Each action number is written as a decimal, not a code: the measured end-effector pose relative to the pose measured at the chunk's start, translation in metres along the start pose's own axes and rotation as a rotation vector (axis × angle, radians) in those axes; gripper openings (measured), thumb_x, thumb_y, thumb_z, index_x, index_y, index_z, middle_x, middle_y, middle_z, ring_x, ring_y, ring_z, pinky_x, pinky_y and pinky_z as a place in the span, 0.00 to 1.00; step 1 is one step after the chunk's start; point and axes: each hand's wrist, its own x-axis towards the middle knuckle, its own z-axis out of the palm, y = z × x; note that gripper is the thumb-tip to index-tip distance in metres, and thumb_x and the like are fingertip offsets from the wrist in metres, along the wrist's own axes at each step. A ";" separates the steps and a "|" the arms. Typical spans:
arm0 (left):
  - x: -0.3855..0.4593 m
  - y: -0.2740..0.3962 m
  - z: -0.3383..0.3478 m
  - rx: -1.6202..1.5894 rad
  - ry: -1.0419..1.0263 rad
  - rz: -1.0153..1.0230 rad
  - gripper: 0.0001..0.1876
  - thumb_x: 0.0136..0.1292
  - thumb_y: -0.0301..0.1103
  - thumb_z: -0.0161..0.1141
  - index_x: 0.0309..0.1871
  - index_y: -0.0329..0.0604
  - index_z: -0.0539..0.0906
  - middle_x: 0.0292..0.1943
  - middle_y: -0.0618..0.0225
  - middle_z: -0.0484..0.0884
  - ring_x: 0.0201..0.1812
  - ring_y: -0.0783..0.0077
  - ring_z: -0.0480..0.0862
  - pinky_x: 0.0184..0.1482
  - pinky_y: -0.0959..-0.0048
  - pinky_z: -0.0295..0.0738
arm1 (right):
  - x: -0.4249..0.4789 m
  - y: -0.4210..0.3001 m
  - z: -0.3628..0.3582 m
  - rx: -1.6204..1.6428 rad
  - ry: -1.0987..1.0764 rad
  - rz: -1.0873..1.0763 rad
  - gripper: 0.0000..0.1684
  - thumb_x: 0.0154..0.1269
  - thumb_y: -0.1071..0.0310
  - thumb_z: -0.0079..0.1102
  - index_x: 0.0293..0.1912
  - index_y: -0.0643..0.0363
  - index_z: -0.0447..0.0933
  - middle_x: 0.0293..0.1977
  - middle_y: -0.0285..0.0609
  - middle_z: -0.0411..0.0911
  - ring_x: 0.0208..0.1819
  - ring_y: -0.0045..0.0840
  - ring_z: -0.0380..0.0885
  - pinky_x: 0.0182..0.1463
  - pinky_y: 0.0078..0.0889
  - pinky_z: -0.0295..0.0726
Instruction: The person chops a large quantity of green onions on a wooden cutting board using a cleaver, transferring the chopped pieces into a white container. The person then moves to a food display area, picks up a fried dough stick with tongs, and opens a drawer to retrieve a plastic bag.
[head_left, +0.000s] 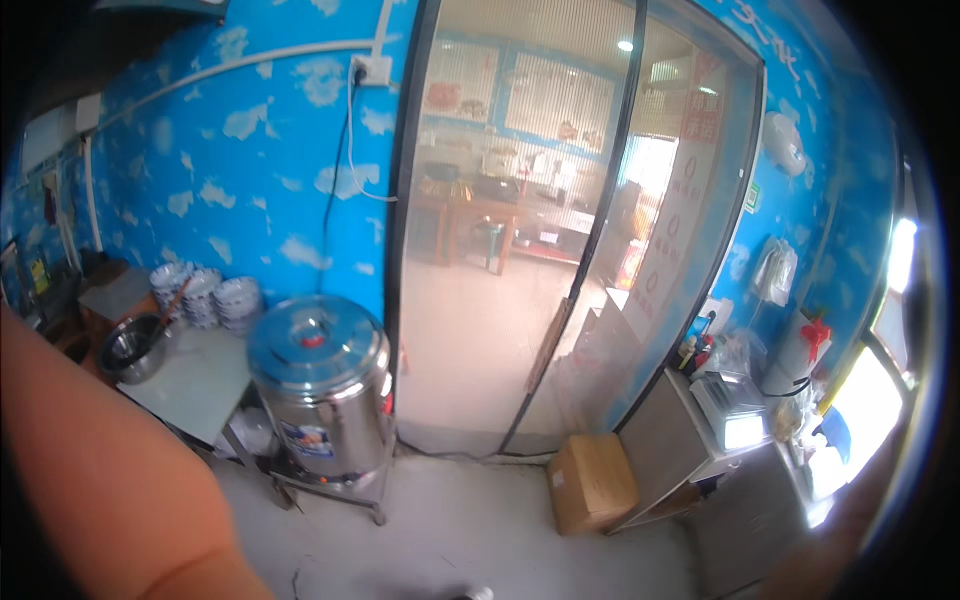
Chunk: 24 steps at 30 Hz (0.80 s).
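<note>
A bare left arm (112, 457) fills the lower left, bent and close to the camera. Both of my hands are out of view. At the lower right is a brownish blur (832, 547), too unclear to name. Before me stands a large stainless steel insulated barrel (352, 435) with a blue-rimmed lid (315, 341), on a wheeled metal stand (367, 491). Beside it, a white-topped table (199, 394) holds stacks of patterned bowls (238, 304) and a steel pot (135, 349) with a wooden-looking handle leaning out.
A framed sliding glass door (495, 322) stands ahead, with tables visible beyond. A cardboard box (592, 484) sits on the floor (450, 525) near a grey cabinet (667, 442). On the cabinet are a scale-like device (731, 409) and plastic bags. A cable hangs from a wall socket (371, 71).
</note>
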 end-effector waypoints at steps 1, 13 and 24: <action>0.011 -0.011 0.003 0.019 -0.002 0.007 0.32 0.61 0.50 0.54 0.61 0.36 0.65 0.60 0.56 0.65 0.61 0.58 0.64 0.63 0.64 0.56 | 0.007 0.015 0.007 -0.006 0.006 -0.008 0.28 0.63 0.60 0.53 0.59 0.64 0.62 0.54 0.50 0.69 0.52 0.33 0.71 0.55 0.35 0.71; 0.130 -0.118 0.024 0.216 -0.036 0.041 0.30 0.61 0.49 0.55 0.60 0.36 0.67 0.58 0.57 0.68 0.58 0.60 0.66 0.61 0.66 0.58 | 0.143 0.185 0.106 0.093 -0.037 -0.138 0.26 0.63 0.62 0.53 0.57 0.64 0.64 0.52 0.50 0.70 0.50 0.32 0.72 0.53 0.34 0.72; 0.200 -0.292 0.063 0.311 -0.068 0.054 0.29 0.61 0.49 0.55 0.58 0.36 0.68 0.55 0.58 0.70 0.56 0.61 0.68 0.60 0.68 0.60 | 0.262 0.306 0.215 0.084 0.000 -0.186 0.23 0.63 0.64 0.53 0.56 0.64 0.65 0.50 0.50 0.72 0.48 0.32 0.73 0.52 0.33 0.72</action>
